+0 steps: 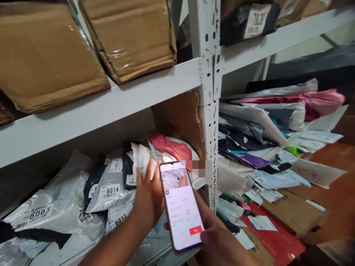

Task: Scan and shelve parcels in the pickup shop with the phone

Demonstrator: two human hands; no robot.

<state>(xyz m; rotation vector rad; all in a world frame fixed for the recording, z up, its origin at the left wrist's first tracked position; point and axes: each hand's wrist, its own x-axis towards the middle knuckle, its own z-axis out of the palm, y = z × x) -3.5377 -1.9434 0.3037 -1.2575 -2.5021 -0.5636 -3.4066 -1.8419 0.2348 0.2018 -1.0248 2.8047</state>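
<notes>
My right hand (215, 229) holds a smartphone (183, 218) upright, its thumb at the lower right edge of the screen beside a red button. The screen is lit, with a camera picture in its top part. My left hand (149, 188) reaches behind the phone among the bagged parcels, fingers stretched and apart. Its fingertips are at a white packet (141, 157); part of the hand is hidden by the phone. Close by lie a pink-red parcel (174, 147) and a grey plastic parcel (113, 181) labelled 6014.
White metal shelving with a perforated upright (212, 122) divides the bays. Cardboard boxes (133, 40) stand on the shelf above. A parcel labelled 6003 (40, 212) lies at left. Stacked plastic-wrapped parcels (249, 133) and a red flat package (273, 232) fill the right bay.
</notes>
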